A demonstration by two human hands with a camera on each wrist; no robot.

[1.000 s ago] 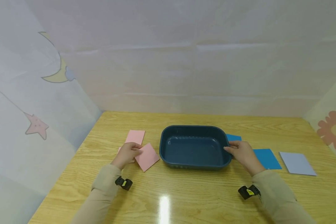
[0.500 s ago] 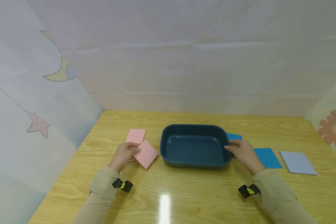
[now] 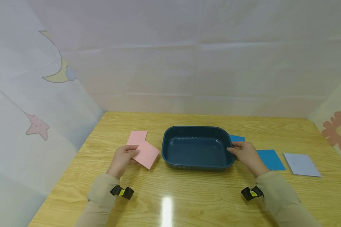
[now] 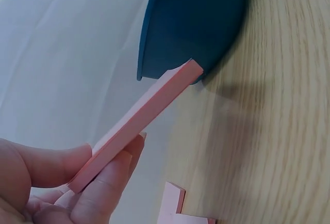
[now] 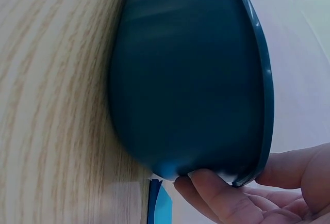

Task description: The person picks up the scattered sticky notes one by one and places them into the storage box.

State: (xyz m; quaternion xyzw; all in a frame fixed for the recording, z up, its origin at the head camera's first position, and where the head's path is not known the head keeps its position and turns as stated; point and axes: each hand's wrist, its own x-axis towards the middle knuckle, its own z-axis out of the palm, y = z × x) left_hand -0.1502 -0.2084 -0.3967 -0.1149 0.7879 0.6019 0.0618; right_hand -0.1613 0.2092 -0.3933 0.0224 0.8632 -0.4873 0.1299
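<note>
My left hand (image 3: 121, 160) pinches a pink square note pad (image 3: 148, 154) by its left corner, thumb on one face and fingers on the other. In the left wrist view the pad (image 4: 136, 123) shows its thick edge, tilted and raised off the table. A dark blue rectangular basin (image 3: 197, 153) stands just right of it, with nothing inside. On the basin's right end, my right hand (image 3: 245, 155) grips the rim, thumb on one side and fingers under the outer wall. Another pink pad (image 3: 137, 137) lies behind the left hand; a further one is mostly hidden below it.
To the right of the basin lie a blue square pad (image 3: 271, 160) and a pale lavender pad (image 3: 302, 165). Another blue pad (image 3: 237, 138) is partly covered by the basin and right hand. Printed cloth (image 3: 199, 63) hangs behind the wooden table (image 3: 204, 195).
The left hand has drawn slightly left and toward the person, and the pink note pad in it has turned and risen. The right hand and the basin have stayed in place.
</note>
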